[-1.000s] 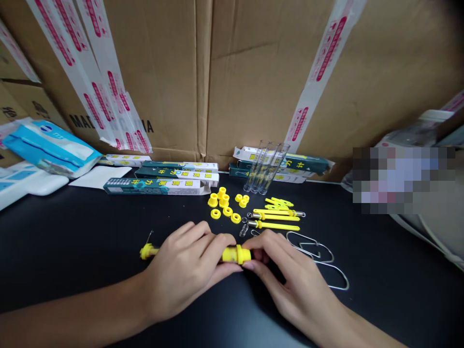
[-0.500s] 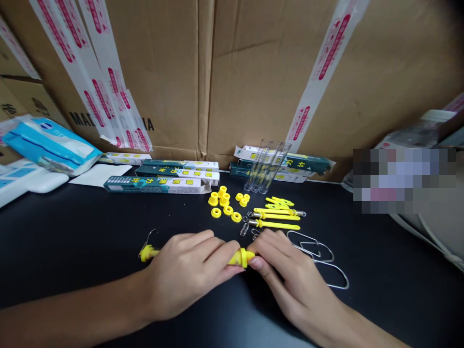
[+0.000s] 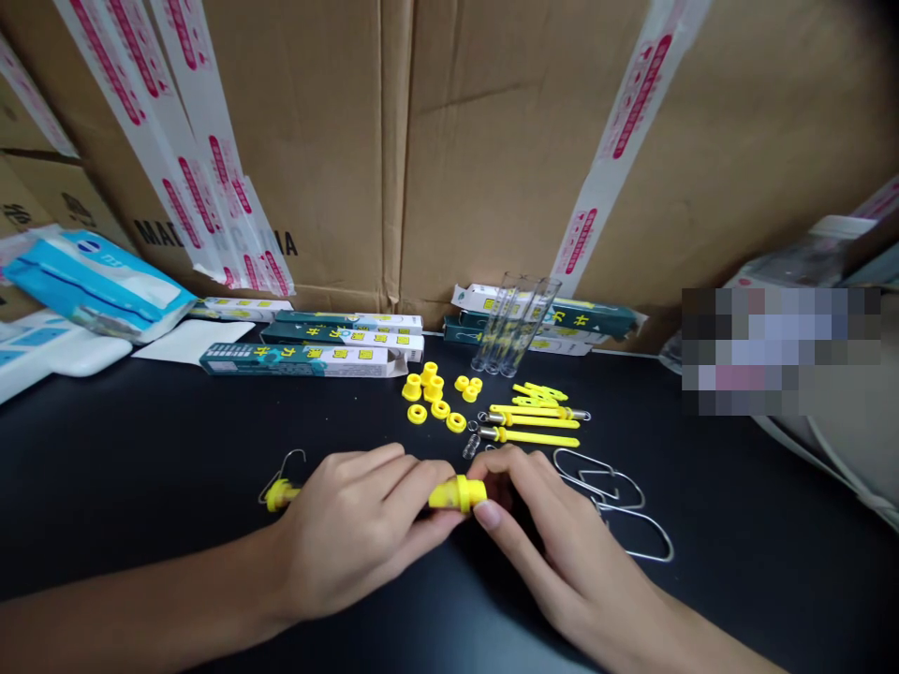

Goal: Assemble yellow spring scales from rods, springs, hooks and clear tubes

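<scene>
My left hand [image 3: 355,529] wraps the middle of a yellow plastic tube [image 3: 455,493], hiding most of its length. My right hand [image 3: 554,543] pinches the tube's collared end between thumb and fingers. A yellow plastic end piece [image 3: 279,494] sticks out past my left hand, and a bent wire hook [image 3: 285,475] rises from it. Just beyond my right fingers lie a small coil spring [image 3: 471,446] and several wire loops [image 3: 611,496]. Several yellow rings [image 3: 432,398] and yellow rods with metal ends [image 3: 534,419] sit farther back.
Everything lies on a black tabletop [image 3: 140,459] backed by taped cardboard boxes [image 3: 316,140]. Green-and-white product boxes [image 3: 302,360], clear glass tubes [image 3: 516,326] and a blue-and-white packet [image 3: 95,285] stand along the back. A pixelated patch [image 3: 779,351] covers the right side.
The yellow tube has turned in my fingers, and its wire hook now shows a wider loop. My right hand has shifted slightly back along the collared end.
</scene>
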The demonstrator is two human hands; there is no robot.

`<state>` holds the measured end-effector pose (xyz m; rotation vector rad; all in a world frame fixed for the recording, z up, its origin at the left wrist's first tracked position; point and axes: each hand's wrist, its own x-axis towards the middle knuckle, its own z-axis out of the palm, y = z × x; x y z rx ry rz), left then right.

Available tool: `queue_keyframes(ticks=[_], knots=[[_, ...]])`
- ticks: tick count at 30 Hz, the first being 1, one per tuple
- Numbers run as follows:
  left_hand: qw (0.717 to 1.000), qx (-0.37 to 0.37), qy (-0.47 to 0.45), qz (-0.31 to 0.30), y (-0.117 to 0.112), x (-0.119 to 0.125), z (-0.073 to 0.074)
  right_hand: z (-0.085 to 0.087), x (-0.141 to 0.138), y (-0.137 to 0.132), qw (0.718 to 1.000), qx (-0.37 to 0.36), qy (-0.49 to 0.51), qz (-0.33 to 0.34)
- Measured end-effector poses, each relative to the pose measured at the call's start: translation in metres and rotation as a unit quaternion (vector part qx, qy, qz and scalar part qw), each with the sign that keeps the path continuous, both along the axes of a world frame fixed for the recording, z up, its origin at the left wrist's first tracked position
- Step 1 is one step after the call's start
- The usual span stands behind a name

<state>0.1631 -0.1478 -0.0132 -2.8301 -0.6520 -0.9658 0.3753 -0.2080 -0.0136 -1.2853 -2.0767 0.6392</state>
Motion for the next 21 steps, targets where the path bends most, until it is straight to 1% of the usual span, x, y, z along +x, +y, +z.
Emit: queue_keyframes(ticks=[5, 13, 17, 21], knots=[[1.000, -0.004, 0.013, -0.007, 0.0008, -0.0019, -0.0001, 0.0002, 0.0006, 0.0016, 1.000, 0.016, 0.000, 0.008], [1.000, 0.002, 0.005, -0.026, -0.0003, -0.0014, 0.0004, -0.0049, -0.0017, 0.0051, 0.996, 0.074, -0.039, 0.022], [1.000, -0.003, -0.001, -0.025, -0.0005, -0.0011, 0.0006, -0.0037, -0.0015, 0.0048, 0.997, 0.067, -0.035, 0.021], [1.000, -0.014, -0.008, -0.023, 0.0005, -0.0019, -0.0001, -0.0008, 0.0003, 0.0022, 0.999, 0.025, -0.007, 0.029]])
